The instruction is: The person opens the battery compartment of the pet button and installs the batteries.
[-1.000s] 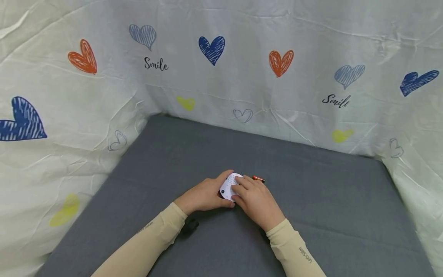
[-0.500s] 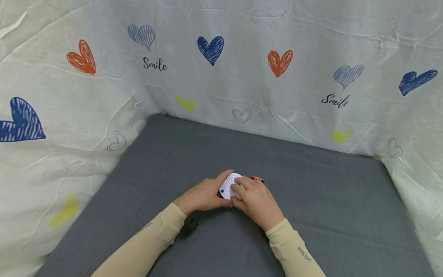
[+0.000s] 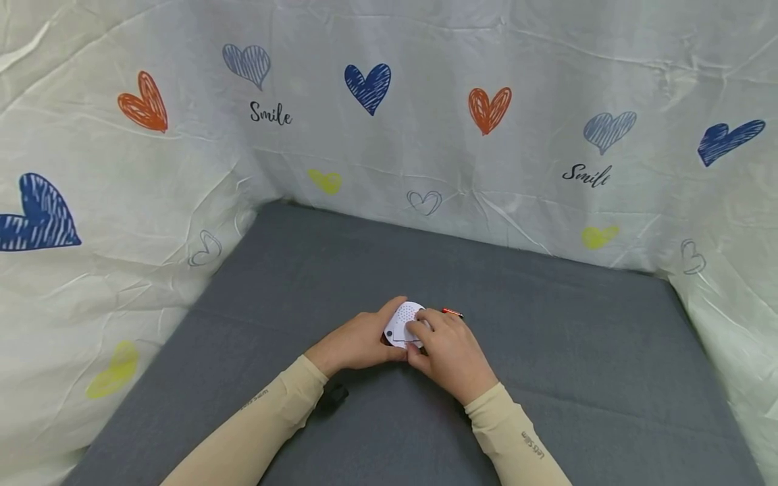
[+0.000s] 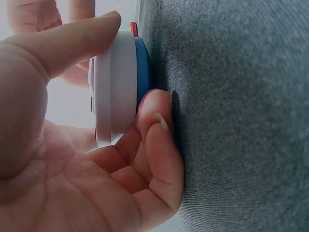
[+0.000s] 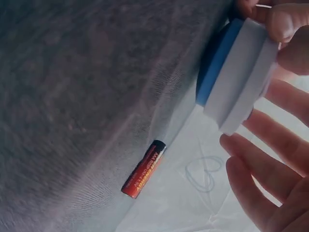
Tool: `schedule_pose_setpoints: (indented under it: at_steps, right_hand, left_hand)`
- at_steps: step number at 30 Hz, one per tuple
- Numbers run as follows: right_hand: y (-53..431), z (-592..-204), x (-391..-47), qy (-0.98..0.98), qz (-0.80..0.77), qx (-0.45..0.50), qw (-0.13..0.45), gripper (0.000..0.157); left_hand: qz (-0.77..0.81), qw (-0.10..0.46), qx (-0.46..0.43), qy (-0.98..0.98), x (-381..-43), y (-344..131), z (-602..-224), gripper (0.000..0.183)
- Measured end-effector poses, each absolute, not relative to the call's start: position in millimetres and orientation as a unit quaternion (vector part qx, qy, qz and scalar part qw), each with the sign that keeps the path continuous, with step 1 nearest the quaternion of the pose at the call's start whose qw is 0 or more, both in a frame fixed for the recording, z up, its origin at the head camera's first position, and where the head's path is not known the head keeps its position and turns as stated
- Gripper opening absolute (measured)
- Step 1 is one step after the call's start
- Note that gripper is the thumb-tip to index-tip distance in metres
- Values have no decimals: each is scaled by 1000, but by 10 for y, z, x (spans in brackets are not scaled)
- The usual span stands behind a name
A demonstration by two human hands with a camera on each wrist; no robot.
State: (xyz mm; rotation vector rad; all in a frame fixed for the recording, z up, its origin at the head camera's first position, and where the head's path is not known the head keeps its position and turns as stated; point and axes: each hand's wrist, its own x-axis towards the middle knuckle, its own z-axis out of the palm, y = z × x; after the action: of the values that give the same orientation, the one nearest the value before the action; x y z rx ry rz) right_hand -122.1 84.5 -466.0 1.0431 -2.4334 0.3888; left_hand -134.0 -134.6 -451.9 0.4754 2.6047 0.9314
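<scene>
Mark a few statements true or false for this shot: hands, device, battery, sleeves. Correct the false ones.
1. The left hand holds the white-and-blue device. True.
2. The red-and-black AAA battery lies on the gray cloth. True.
3. The device's perforated white face is turned down toward the cloth. False: it faces up, and the blue underside faces the cloth.
4. The right hand pinches the battery. False: its fingers are at the device, and the battery lies apart from both hands.
5. Both sleeves are black. False: they are cream-colored.
</scene>
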Motion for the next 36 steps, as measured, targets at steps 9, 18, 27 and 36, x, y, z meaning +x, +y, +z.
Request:
schedule_pose_setpoints:
  at_steps: [9, 18, 27, 36]
  right_hand:
    - [871, -4620, -1230, -894, 169, 368, 191, 21]
    - [850, -4652, -1255, -872, 157, 399, 237, 13]
    - [873, -4602, -1222, -876, 144, 404, 221, 14]
    - [1583, -4638, -1208, -903, 148, 317, 249, 20]
  left_hand:
    - [333, 175, 163, 912, -1359, -1339, -4484, 101]
    - [332, 173, 160, 913, -1391, -1334, -4493, 99]
    - [331, 175, 151, 915, -1366, -1349, -4555, 99]
    - [304, 188, 121, 926, -1388, -1304, -4512, 105]
